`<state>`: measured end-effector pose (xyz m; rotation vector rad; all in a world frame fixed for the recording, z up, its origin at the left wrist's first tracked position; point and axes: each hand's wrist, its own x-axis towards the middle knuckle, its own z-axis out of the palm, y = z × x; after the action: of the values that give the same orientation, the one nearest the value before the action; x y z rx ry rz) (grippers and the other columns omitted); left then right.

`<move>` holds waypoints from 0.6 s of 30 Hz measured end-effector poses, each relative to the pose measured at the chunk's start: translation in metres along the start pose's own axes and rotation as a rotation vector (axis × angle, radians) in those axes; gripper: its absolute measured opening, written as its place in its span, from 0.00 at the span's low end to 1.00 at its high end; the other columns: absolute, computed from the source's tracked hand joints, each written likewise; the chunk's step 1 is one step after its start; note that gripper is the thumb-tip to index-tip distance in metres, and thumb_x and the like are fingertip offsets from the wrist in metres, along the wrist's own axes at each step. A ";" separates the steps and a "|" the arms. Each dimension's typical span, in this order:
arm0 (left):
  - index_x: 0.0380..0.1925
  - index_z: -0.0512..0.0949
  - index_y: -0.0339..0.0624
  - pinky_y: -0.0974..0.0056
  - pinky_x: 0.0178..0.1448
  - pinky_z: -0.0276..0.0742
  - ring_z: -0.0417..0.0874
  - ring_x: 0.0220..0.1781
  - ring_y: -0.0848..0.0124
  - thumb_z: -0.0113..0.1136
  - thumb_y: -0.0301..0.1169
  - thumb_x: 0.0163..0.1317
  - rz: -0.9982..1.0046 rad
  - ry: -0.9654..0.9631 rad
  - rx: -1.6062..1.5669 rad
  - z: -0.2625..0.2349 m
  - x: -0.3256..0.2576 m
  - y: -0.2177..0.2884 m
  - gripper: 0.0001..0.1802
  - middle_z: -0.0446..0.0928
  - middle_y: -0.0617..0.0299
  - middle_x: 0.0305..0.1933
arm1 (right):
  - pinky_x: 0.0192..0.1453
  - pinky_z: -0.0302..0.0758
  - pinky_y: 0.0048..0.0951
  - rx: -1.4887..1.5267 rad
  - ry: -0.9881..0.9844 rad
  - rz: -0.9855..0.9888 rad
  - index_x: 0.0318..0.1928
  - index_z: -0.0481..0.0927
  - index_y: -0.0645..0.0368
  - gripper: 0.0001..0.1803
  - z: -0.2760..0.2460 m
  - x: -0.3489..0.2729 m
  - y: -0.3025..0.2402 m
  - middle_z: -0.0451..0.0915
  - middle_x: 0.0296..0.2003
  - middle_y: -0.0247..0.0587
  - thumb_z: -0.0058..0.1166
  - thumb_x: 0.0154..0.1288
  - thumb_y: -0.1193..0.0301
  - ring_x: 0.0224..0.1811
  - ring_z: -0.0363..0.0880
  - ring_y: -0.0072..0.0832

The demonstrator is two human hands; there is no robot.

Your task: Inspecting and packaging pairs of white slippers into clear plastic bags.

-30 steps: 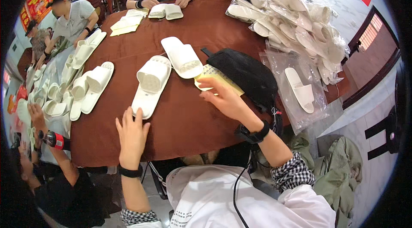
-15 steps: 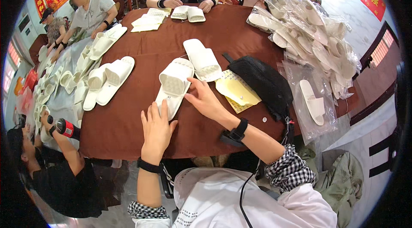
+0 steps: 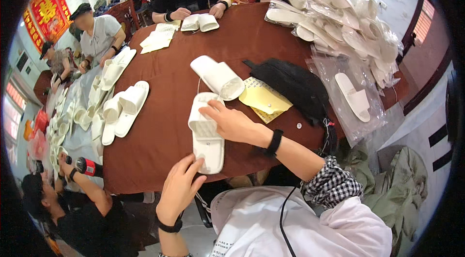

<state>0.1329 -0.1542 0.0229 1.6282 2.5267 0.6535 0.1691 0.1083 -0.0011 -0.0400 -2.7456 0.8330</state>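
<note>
A white open-toed slipper [image 3: 208,153] lies in front of me, its heel at the table's near edge. My right hand [image 3: 237,122] is closed over its strap from the right, fingertips on the upper side; its thumb is hidden. My left hand [image 3: 180,187] is at the heel, fingers stretched out and thumb apart, fingertips touching the heel's left edge. Just beyond, a second white slipper [image 3: 220,77] lies tilted, and a thin pale string runs between the two. A small round mark shows on the near slipper's insole.
Yellow sheets [image 3: 264,99] and a black bag [image 3: 290,83] lie to the right on the brown tablecloth [image 3: 155,160]. Bagged slippers [image 3: 339,20] are heaped at the far right, near one slipper on clear plastic [image 3: 352,97]. More pairs [image 3: 126,107] stand left. Several people sit around.
The near slipper has come closer to me and turned straighter. My right hand has moved onto its strap, and my left hand has drawn back to its heel. The view has shifted.
</note>
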 end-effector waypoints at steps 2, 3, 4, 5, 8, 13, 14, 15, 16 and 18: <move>0.62 0.77 0.44 0.52 0.62 0.76 0.80 0.59 0.48 0.64 0.31 0.65 0.001 -0.183 -0.319 -0.015 0.005 0.004 0.24 0.79 0.48 0.59 | 0.50 0.83 0.56 -0.020 -0.012 -0.071 0.65 0.70 0.49 0.31 -0.011 -0.026 0.001 0.68 0.66 0.57 0.51 0.60 0.80 0.45 0.83 0.63; 0.62 0.77 0.44 0.52 0.62 0.76 0.80 0.59 0.48 0.64 0.31 0.65 0.019 -0.193 -0.312 -0.023 0.012 0.008 0.24 0.79 0.48 0.59 | 0.47 0.84 0.55 0.002 -0.057 -0.051 0.66 0.70 0.48 0.32 -0.019 -0.039 -0.002 0.68 0.67 0.55 0.52 0.59 0.80 0.43 0.84 0.61; 0.60 0.78 0.41 0.54 0.63 0.77 0.81 0.59 0.50 0.64 0.30 0.66 -0.020 -0.239 -0.340 -0.031 0.019 0.012 0.22 0.81 0.47 0.57 | 0.46 0.84 0.54 -0.012 -0.081 -0.053 0.66 0.70 0.47 0.32 -0.024 -0.051 -0.009 0.68 0.67 0.54 0.52 0.59 0.80 0.43 0.84 0.60; 0.58 0.78 0.37 0.56 0.63 0.77 0.83 0.59 0.51 0.63 0.30 0.66 -0.058 -0.287 -0.367 -0.036 0.027 0.013 0.21 0.82 0.46 0.55 | 0.45 0.84 0.53 -0.025 -0.105 -0.053 0.66 0.70 0.46 0.33 -0.028 -0.063 -0.014 0.68 0.67 0.52 0.52 0.58 0.80 0.42 0.85 0.59; 0.56 0.79 0.34 0.55 0.63 0.77 0.82 0.59 0.49 0.63 0.28 0.66 0.089 -0.026 -0.140 -0.040 0.056 0.002 0.19 0.81 0.44 0.56 | 0.44 0.85 0.52 0.016 -0.136 -0.043 0.66 0.71 0.44 0.34 -0.032 -0.088 -0.018 0.68 0.69 0.49 0.53 0.57 0.80 0.42 0.86 0.56; 0.60 0.74 0.32 0.52 0.66 0.73 0.77 0.62 0.45 0.62 0.27 0.66 0.230 0.048 0.088 -0.015 0.134 -0.044 0.23 0.78 0.43 0.59 | 0.46 0.85 0.49 0.053 -0.066 -0.008 0.67 0.71 0.41 0.36 -0.024 -0.108 -0.017 0.66 0.73 0.48 0.54 0.57 0.81 0.44 0.86 0.52; 0.59 0.74 0.31 0.51 0.66 0.73 0.77 0.62 0.45 0.62 0.27 0.66 0.264 -0.001 0.118 -0.008 0.147 -0.051 0.23 0.77 0.43 0.59 | 0.46 0.85 0.48 0.066 -0.036 -0.009 0.68 0.71 0.41 0.37 -0.021 -0.109 -0.018 0.65 0.73 0.48 0.54 0.56 0.81 0.45 0.86 0.52; 0.58 0.74 0.30 0.50 0.66 0.73 0.77 0.61 0.45 0.62 0.27 0.66 0.297 -0.051 0.149 0.000 0.157 -0.057 0.22 0.77 0.43 0.59 | 0.47 0.85 0.48 0.080 -0.007 -0.010 0.68 0.71 0.41 0.38 -0.017 -0.110 -0.019 0.65 0.73 0.48 0.54 0.56 0.82 0.45 0.86 0.51; 0.56 0.76 0.32 0.50 0.66 0.73 0.78 0.59 0.45 0.63 0.27 0.65 0.177 -0.157 0.035 0.005 0.165 -0.061 0.20 0.78 0.43 0.57 | 0.47 0.85 0.47 0.095 0.000 0.010 0.68 0.71 0.41 0.39 -0.018 -0.112 -0.024 0.64 0.74 0.48 0.54 0.56 0.83 0.47 0.86 0.51; 0.48 0.77 0.32 0.49 0.62 0.74 0.79 0.55 0.45 0.64 0.27 0.63 0.201 -0.084 -0.016 0.015 0.169 -0.061 0.16 0.79 0.45 0.52 | 0.47 0.85 0.46 0.088 0.031 0.026 0.68 0.71 0.42 0.39 -0.010 -0.116 -0.026 0.64 0.75 0.48 0.54 0.55 0.83 0.47 0.87 0.51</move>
<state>0.0108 -0.0214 0.0152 1.8783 2.3148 0.6058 0.2847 0.0799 -0.0074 -0.0709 -2.6822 0.9510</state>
